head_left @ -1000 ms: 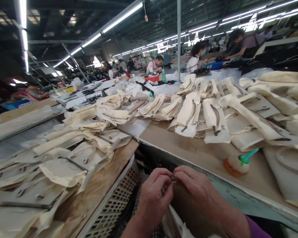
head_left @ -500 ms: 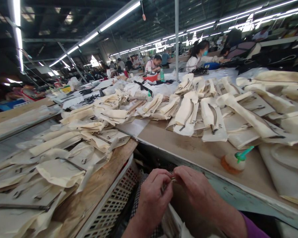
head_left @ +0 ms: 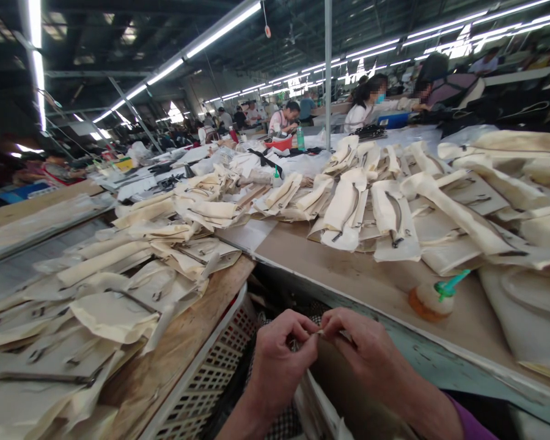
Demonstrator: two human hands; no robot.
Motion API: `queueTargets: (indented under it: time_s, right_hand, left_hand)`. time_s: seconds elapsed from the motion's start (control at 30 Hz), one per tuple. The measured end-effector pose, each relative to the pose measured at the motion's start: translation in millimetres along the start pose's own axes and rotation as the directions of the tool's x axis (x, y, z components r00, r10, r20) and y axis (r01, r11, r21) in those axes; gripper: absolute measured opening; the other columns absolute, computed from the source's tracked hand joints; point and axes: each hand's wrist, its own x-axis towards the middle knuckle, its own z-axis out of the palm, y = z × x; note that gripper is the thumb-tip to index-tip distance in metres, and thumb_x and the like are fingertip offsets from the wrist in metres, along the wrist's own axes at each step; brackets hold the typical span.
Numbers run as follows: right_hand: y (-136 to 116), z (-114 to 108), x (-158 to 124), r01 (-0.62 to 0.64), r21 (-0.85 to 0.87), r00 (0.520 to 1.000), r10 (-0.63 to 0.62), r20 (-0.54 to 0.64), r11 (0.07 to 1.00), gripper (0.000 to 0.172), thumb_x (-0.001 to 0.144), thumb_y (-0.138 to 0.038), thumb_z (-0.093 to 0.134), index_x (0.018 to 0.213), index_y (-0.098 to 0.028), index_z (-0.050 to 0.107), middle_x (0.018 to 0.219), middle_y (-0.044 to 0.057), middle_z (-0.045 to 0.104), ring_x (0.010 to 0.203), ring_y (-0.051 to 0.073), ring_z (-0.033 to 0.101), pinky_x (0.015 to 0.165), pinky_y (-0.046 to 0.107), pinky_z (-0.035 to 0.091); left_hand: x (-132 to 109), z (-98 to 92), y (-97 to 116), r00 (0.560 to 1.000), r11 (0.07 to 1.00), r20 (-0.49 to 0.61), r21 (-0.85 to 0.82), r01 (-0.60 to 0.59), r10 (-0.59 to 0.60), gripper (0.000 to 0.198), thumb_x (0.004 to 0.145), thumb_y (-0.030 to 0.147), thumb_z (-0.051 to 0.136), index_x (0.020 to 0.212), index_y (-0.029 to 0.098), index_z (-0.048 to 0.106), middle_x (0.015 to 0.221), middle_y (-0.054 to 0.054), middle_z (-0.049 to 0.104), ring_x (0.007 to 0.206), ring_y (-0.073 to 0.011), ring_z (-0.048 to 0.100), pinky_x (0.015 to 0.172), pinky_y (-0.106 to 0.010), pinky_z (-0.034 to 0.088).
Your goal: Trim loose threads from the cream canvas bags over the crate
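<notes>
My left hand (head_left: 282, 351) and my right hand (head_left: 360, 339) meet low in the middle, fingertips almost touching, thumbs and forefingers pinched together. Between the tips shows a tiny pale bit, too small to name. A folded cream fabric piece (head_left: 319, 408) hangs from under my left hand, its upper end partly hidden by the fingers. Right of my hands, on the brown-covered table (head_left: 339, 269), stands a small round glue bottle (head_left: 433, 299) with a green nozzle. Cream fabric pieces with dark zippers, one of them a nearby piece (head_left: 346, 208), lie beyond it.
A wooden board (head_left: 211, 305) on the left bears more cream pieces (head_left: 114, 315). Below its edge is a white plastic basket (head_left: 211, 373). A metal pole (head_left: 327, 73) rises behind the table. Several people work farther back, one in a blue mask (head_left: 364, 107).
My fingertips have drawn closer round the small pale bit, and my left hand has turned slightly. The things on the tables lie as before.
</notes>
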Motion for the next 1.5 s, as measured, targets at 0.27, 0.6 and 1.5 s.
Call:
queueTargets:
  time_s: [0.27, 0.6, 1.5]
  right_hand:
    - [-5, -4, 4, -0.19, 0.062, 0.981, 0.191, -0.012, 0.98, 0.002, 0.092, -0.02, 0.059, 0.09, -0.02, 0.058, 0.079, -0.001, 0.065, 0.07, 0.015, 0.061, 0.064, 0.024, 0.046]
    - [-6, -3, 9, -0.279, 0.12, 0.96, 0.279, 0.015, 0.953, 0.01, 0.091, -0.029, 0.061, 0.086, -0.02, 0.059, 0.078, 0.0, 0.066, 0.07, 0.017, 0.061, 0.064, 0.026, 0.046]
    - [-8, -10, 9, -0.235, -0.125, 0.965, 0.247, 0.084, 0.964, 0.019, 0.092, -0.019, 0.05, 0.087, -0.02, 0.068, 0.082, 0.001, 0.069, 0.072, 0.019, 0.063, 0.065, 0.029, 0.042]
  left_hand:
    - [3, -2.9, 1, 0.996, 0.997, 0.04, -0.028, 0.077, -0.076, 0.026, 0.079, 0.01, 0.063, 0.059, 0.018, 0.048, 0.08, 0.0, 0.071, 0.071, -0.0134, 0.063, 0.067, -0.024, 0.046]
    - [3, -4.5, -2, 0.979, 0.981, 0.07, 0.002, 0.192, -0.192, 0.01, 0.082, 0.015, 0.062, 0.09, 0.021, 0.06, 0.083, 0.002, 0.068, 0.072, -0.0138, 0.06, 0.064, -0.023, 0.045]
    - [17, -6.2, 3, 0.956, 0.965, 0.166, 0.145, 0.22, -0.243, 0.012, 0.079, 0.014, 0.058, 0.074, 0.019, 0.068, 0.07, 0.003, 0.064, 0.067, -0.0139, 0.055, 0.062, -0.024, 0.038]
